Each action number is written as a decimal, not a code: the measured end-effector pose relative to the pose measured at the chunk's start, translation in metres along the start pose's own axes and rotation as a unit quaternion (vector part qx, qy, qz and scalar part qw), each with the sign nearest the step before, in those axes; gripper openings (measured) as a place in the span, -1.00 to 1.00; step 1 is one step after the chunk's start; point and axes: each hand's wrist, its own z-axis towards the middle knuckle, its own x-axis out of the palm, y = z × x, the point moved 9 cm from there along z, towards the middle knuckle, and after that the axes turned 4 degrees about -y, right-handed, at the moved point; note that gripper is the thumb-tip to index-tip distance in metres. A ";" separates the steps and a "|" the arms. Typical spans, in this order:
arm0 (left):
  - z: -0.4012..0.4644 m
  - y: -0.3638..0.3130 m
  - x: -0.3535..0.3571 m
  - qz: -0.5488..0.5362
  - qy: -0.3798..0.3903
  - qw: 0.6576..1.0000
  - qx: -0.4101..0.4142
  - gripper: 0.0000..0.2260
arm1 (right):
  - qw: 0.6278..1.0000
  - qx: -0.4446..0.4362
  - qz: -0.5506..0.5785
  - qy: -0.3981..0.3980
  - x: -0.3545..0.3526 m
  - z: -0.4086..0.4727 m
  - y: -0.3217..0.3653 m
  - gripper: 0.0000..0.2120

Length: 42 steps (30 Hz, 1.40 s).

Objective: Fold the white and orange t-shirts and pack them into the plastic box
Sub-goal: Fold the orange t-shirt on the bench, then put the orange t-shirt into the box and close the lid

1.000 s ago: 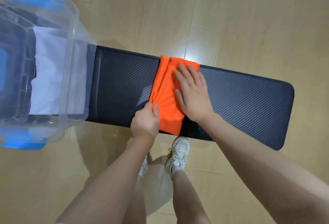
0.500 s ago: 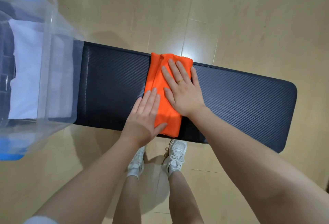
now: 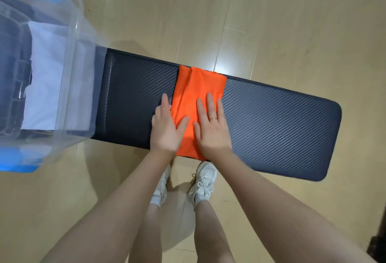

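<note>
we laid both palms flat — left hand (image 3: pixel 166 126) on the folded orange t-shirt (image 3: pixel 198 95)'s left edge, right hand (image 3: pixel 211 129) on top — gripping nothing, pressing it flat on the bench (image 3: pixel 282 125), presumably for the plastic box (image 3: pixel 69 74) holding the white t-shirt (image 3: pixel 45 87).

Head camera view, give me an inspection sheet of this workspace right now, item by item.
Surface: dark padded bench standing on a wooden floor.
Job's things: folded orange t-shirt lies across the bench; white t-shirt is already inside the plastic box at the bench's left end.
Clutter: nothing seen.
Hands: left hand and right hand press flat on the orange t-shirt.
Cables: nothing seen.
Surroundings: the person's white sneakers below the bench.
</note>
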 end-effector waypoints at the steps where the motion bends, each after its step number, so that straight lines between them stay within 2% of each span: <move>1: 0.003 0.002 -0.004 -0.030 -0.006 0.999 -0.036 -0.35 | 0.999 0.015 0.033 -0.006 0.001 -0.008 0.002 -0.40; 4: 0.005 0.006 -0.003 -0.035 0.005 0.997 -0.075 -0.47 | 0.972 0.113 0.192 -0.068 -0.010 -0.019 -0.003 -0.44; 7: -0.002 0.009 0.006 -0.093 0.045 0.991 -0.086 -0.61 | 0.908 0.230 0.317 -0.145 -0.019 -0.022 -0.023 -0.39; 9: -0.008 0.011 0.010 -0.126 0.065 0.987 -0.080 -0.66 | 0.871 0.286 0.366 -0.160 -0.018 -0.023 -0.034 -0.41; 11: -0.015 0.014 0.011 -0.175 0.077 0.978 -0.083 -0.67 | 0.807 0.329 0.476 -0.117 -0.010 -0.026 -0.038 -0.54; 13: -0.023 0.014 0.007 -0.218 0.082 0.969 -0.082 -0.69 | 0.730 0.311 0.608 -0.022 0.000 -0.031 -0.023 -0.73; 14: -0.027 0.013 0.003 -0.229 0.084 0.967 -0.078 -0.69 | 0.714 0.291 0.636 0.016 0.000 -0.034 -0.015 -0.75; 16: -0.035 0.007 -0.009 -0.247 0.090 0.962 -0.070 -0.66 | 0.727 0.253 0.635 0.059 -0.008 -0.042 -0.004 -0.63; 19: -0.047 -0.004 -0.035 -0.288 0.092 0.950 -0.077 -0.65 | 0.772 0.205 0.596 0.084 -0.030 -0.049 0.018 -0.51; 22: -0.057 -0.015 -0.077 -0.298 0.078 0.948 -0.081 -0.69 | 0.791 0.177 0.581 0.065 -0.061 -0.052 0.048 -0.49; 26: -0.065 -0.015 -0.154 -0.251 0.033 0.965 -0.061 -0.78 | 0.809 0.144 0.568 0.050 -0.101 -0.056 0.106 -0.42; 28: -0.069 -0.006 -0.198 -0.231 0.014 0.971 -0.057 -0.81 | 0.830 0.115 0.545 0.033 -0.119 -0.057 0.143 -0.41; 30: -0.074 0.008 -0.240 -0.207 -0.001 0.976 -0.059 -0.82 | 0.868 0.082 0.489 0.008 -0.130 -0.056 0.181 -0.39; 33: -0.077 0.026 -0.295 -0.181 -0.019 0.982 -0.049 -0.80 | 0.911 0.052 0.409 -0.006 -0.130 -0.050 0.230 -0.34; 38: -0.063 0.049 -0.343 -0.127 -0.025 0.991 -0.040 -0.72 | 0.939 0.041 0.342 0.004 -0.099 -0.026 0.292 -0.30; 42: -0.042 0.057 -0.352 -0.117 -0.029 0.992 -0.028 -0.79 | 0.951 0.026 0.307 -0.003 -0.082 0.003 0.323 -0.24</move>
